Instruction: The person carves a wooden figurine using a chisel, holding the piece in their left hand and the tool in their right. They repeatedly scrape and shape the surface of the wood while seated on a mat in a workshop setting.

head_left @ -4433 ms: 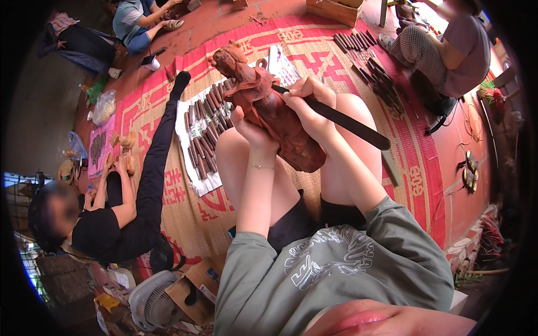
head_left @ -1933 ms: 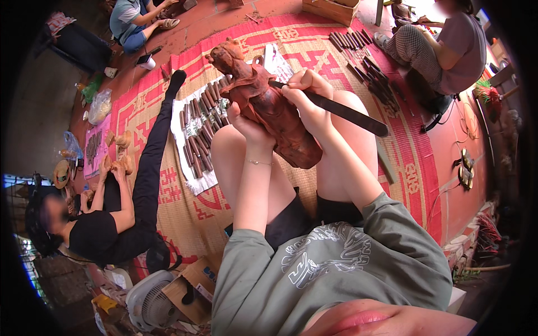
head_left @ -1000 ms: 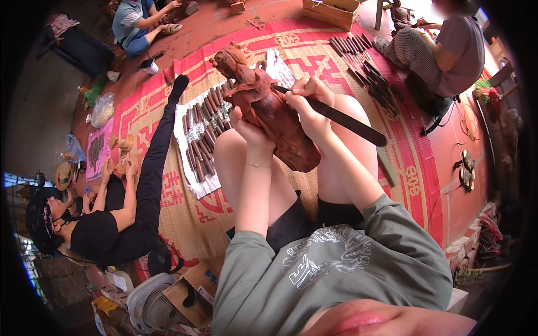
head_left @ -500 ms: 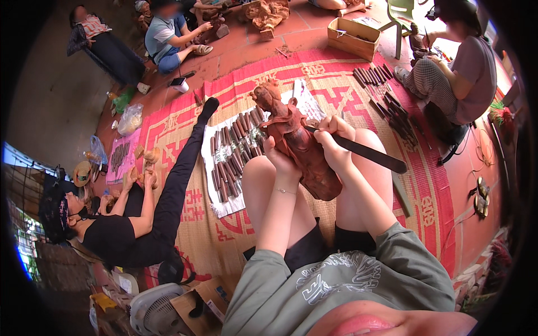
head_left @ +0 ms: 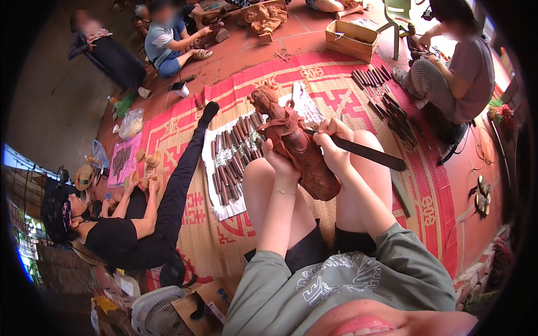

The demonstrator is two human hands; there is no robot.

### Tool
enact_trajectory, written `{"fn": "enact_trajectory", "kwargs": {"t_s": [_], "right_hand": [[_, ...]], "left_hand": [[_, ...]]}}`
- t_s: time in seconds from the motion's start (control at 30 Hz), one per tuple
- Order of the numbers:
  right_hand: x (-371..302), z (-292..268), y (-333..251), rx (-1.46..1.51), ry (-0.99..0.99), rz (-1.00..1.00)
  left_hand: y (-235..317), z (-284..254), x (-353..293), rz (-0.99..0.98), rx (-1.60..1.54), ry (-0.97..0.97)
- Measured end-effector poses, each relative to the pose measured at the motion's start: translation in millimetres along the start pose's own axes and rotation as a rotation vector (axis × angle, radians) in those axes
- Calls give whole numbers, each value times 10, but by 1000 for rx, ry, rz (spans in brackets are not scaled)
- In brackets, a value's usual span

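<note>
A reddish-brown carved wooden figure [head_left: 291,137] leans tilted over my lap, its head away from me and its base between my knees. Wrapped round its left side, my left hand [head_left: 280,159] steadies it. My right hand [head_left: 335,147] is closed on a carving tool with a long dark handle [head_left: 375,155], which points out to the right. The tool's tip meets the figure's middle; what kind of blade it has is hard to make out. Left of the figure, several brown-handled carving tools [head_left: 227,173] lie in rows on a white cloth [head_left: 228,210].
I sit on a red and tan woven mat [head_left: 207,232]. More tools [head_left: 392,117] lie at its right, near a seated person [head_left: 468,78]. A person in black [head_left: 112,238] sits at the left with a leg stretched across the mat. A wooden box [head_left: 352,50] stands beyond.
The figure has tilted slightly to the left and down in my hands. My right hand and the tool have shifted only a little, still against the figure.
</note>
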State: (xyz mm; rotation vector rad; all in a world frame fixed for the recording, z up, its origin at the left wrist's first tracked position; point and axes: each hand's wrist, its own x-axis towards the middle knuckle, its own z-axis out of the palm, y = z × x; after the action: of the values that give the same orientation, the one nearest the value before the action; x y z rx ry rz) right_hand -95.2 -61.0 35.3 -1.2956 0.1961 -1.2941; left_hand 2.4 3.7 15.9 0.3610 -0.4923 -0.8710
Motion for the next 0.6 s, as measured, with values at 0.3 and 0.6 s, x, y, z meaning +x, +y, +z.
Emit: {"fn": "enact_trajectory", "kwargs": {"t_s": [0.3, 0.6], "right_hand": [[1, -15, 28, -12, 48, 46], [33, 39, -40, -37, 25, 26]], "left_hand": [[35, 13, -3, -14, -18, -131], [-19, 40, 17, 61, 36, 92]]}}
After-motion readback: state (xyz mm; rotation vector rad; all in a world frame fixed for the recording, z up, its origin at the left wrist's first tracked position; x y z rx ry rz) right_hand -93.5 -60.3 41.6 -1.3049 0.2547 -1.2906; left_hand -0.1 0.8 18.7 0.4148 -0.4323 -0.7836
